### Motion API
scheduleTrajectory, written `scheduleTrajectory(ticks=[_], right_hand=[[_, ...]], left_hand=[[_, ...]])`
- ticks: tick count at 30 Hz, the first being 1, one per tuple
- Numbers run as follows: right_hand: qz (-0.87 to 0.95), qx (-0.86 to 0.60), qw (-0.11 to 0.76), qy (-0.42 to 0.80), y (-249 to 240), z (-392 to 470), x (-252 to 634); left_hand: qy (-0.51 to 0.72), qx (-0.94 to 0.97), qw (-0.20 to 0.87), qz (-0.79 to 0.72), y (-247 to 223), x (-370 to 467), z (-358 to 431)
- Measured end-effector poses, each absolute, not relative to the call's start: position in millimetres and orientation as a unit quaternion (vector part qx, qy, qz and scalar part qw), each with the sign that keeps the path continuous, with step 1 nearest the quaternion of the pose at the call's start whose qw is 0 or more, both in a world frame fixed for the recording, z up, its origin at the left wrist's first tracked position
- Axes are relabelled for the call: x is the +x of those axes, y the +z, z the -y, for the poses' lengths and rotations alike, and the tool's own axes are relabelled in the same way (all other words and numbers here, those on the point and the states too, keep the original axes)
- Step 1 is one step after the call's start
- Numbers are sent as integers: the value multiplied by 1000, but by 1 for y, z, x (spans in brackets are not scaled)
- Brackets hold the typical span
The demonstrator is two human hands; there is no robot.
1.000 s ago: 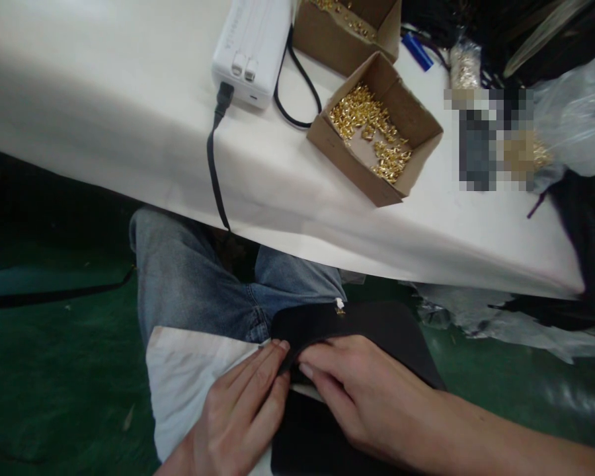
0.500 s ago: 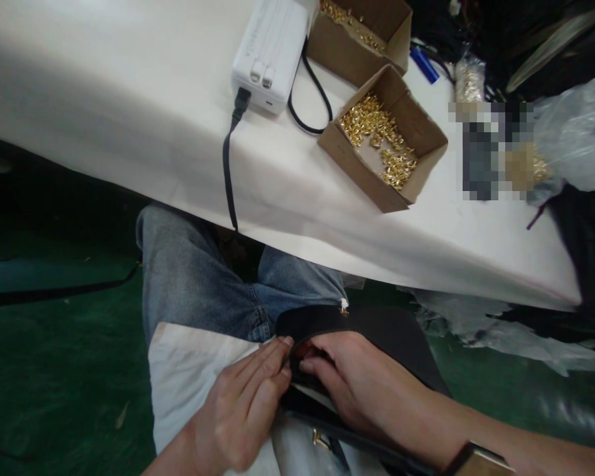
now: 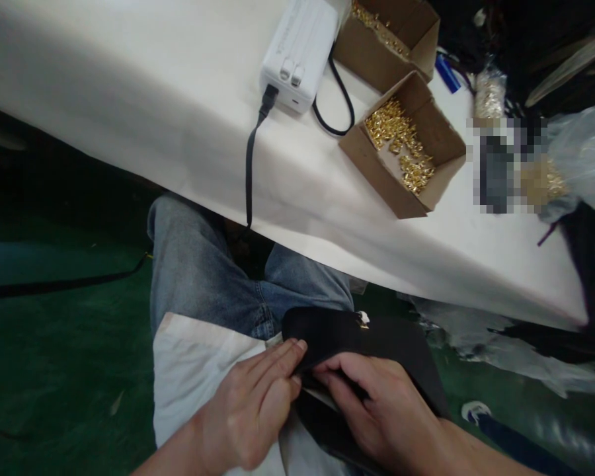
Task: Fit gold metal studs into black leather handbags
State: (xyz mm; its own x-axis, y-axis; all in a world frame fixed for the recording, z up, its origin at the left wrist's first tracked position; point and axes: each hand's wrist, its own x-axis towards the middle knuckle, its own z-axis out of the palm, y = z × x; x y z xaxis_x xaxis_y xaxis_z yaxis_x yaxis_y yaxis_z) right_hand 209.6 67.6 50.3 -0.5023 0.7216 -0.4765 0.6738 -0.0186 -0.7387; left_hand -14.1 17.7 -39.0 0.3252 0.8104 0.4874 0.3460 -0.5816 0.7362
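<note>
A black bag (image 3: 327, 330) with a wide flap and a small gold fitting (image 3: 363, 321) lies across my lap. The fitting has a bit of white on it. My left hand (image 3: 258, 396) is closed on the bag's left edge, fingers on top and thumb beneath. Under the flap, at the bag's opening, my right hand (image 3: 377, 403) is curled with thumb and forefinger pinching close to the left fingertips. Those right fingertips are partly covered by the flap, and any small part between them is not visible.
On the white table (image 3: 178, 112) a cardboard box (image 3: 384, 175) holds gold metal pieces, with a second box (image 3: 361, 56) behind it. A white power bank (image 3: 297, 53) has a black cable (image 3: 250, 165) hanging over the edge. Another person's shoe (image 3: 473, 411) shows at right.
The view has shifted, so the table things sit further right. My right hand has turned, showing more of its back, and still works at the bag's edge. A shoe has appeared at right.
</note>
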Motion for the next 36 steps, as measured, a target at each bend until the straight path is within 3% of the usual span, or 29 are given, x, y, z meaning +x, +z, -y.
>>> scheduleTrajectory(ticks=[8, 17, 25, 36], right_hand=[[677, -535, 15, 506, 50, -69, 211], [592, -588, -56, 548, 48, -83, 195], [496, -633, -48, 592, 43, -87, 184], [494, -637, -70, 588, 46, -88, 182]], left_hand=[[464, 765, 262, -362, -40, -7, -21], [450, 779, 252, -357, -35, -11, -23], [447, 786, 207, -374, -37, -15, -23], [422, 808, 195, -362, -37, -18, -22]])
